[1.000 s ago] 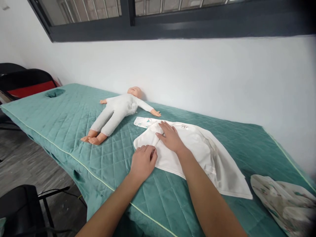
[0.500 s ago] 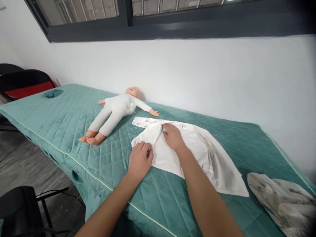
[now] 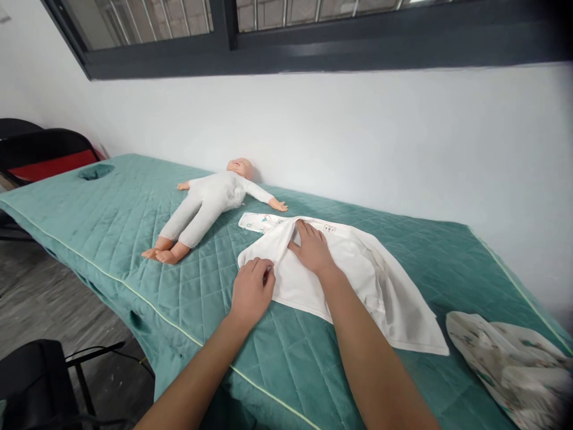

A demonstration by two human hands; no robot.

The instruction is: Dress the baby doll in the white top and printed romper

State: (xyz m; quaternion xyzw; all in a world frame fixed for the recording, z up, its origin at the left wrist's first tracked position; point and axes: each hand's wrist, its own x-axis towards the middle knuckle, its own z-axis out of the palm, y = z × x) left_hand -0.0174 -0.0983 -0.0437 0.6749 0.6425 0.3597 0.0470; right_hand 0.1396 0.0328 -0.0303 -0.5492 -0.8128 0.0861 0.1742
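A white baby shirt (image 3: 344, 257) lies spread on the green quilted cover, its inner side up. One patterned sleeve (image 3: 257, 222) shows at its far left, and a small printed label marks the upper edge. My left hand (image 3: 253, 289) is at the shirt's near left edge, fingers curled and thumb close to the forefinger, pinching the cloth. Flat on the shirt by a raised fold rests my right hand (image 3: 311, 248), its fingers stretched out and thumb apart. Beyond the shirt to the left, a baby doll (image 3: 212, 194) in a white body lies on its back.
The green quilted cover (image 3: 111, 221) drapes over a long bed with a hole at its far left. A crumpled patterned cloth (image 3: 514, 364) sits at the right. Black chairs (image 3: 33, 376) stand at the left, and a white wall (image 3: 335, 131) runs behind.
My right hand's fingers have shifted slightly on the cloth near the fold. My left hand stays at the shirt's edge. The whole view has moved only a little.
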